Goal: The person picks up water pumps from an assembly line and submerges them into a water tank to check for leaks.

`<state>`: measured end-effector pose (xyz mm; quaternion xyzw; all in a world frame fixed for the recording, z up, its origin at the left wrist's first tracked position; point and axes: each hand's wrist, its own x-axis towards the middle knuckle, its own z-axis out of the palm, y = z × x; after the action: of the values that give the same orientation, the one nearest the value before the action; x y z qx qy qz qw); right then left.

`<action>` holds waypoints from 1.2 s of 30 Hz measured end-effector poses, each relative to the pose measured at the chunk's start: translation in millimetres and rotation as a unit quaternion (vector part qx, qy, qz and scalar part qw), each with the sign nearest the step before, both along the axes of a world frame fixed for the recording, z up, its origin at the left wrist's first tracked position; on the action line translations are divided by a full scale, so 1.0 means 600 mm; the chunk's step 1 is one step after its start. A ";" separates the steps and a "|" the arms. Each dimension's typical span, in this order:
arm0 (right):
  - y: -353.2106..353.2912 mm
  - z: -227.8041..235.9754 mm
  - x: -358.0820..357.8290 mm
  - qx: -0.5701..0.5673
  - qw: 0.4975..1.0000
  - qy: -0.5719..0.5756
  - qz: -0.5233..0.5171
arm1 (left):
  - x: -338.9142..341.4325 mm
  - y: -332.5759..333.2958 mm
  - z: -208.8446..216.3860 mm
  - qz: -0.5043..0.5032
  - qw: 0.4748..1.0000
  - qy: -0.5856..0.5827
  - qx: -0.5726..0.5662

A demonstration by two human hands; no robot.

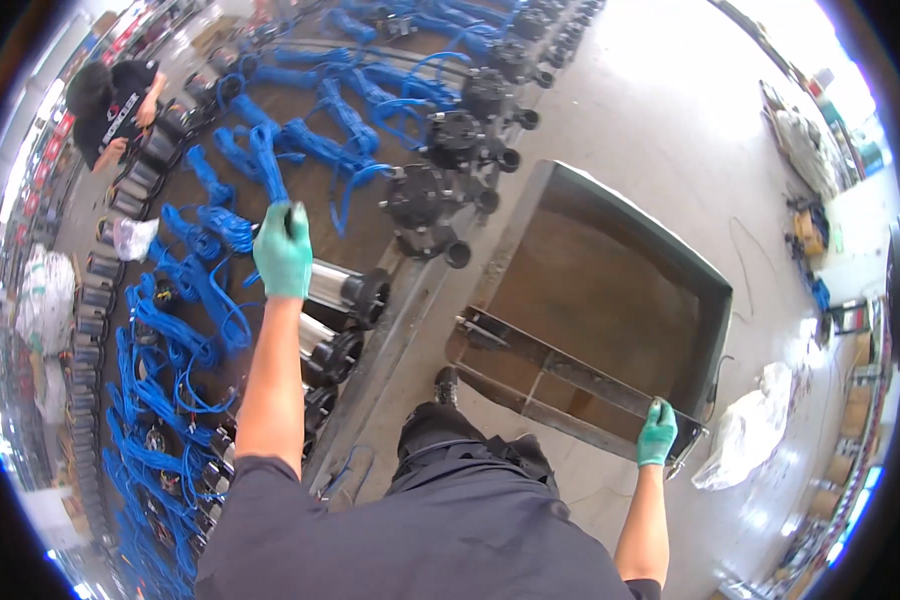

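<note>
My left hand (283,250), in a green glove, is closed over the bench at the near end of a blue cable bundle (267,160); the fingers hide the grip itself. Below that wrist lie pumps with shiny metal bodies (332,286) and black ends. On the right, my gloved right hand (657,432) is closed on the near corner of a bar (595,378) across a large metal trough (710,268). The trough has a brown, stained bottom and stands in front of me.
Several black pump heads (418,198) line the bench's right edge, with blue cable coils (195,340) spread behind them. Across the bench another person (115,110) works. Clear plastic sheeting (750,430) lies on the floor (660,90) right of the trough.
</note>
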<state>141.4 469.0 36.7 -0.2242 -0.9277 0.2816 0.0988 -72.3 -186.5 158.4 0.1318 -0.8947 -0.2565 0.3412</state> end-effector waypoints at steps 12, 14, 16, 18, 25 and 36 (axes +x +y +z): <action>0.199 -0.090 -0.066 0.165 0.981 0.000 0.104 | 0.040 0.568 -0.246 -0.325 0.908 -0.257 -0.057; 0.184 -0.086 -0.075 0.161 0.984 0.019 0.079 | 0.027 0.600 -0.244 -0.165 0.889 -0.421 -0.073; 0.187 -0.084 -0.078 0.174 0.982 0.015 0.075 | 0.026 0.612 -0.239 -0.137 0.890 -0.425 -0.091; 0.189 -0.087 -0.080 0.177 0.981 0.015 0.075 | 0.020 0.619 -0.233 -0.118 0.877 -0.451 -0.115; 0.213 -0.086 -0.111 0.178 0.980 0.045 0.080 | 0.014 0.648 -0.227 -0.089 0.866 -0.473 -0.132; 0.240 -0.092 -0.207 0.197 0.977 0.027 0.072 | -0.074 0.674 -0.227 -0.081 0.894 -0.423 -0.124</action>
<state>17.3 612.8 -18.6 -0.1257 -0.9756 0.1055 0.1455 -116.9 218.2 22.2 0.1113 -0.9866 -0.0903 -0.0785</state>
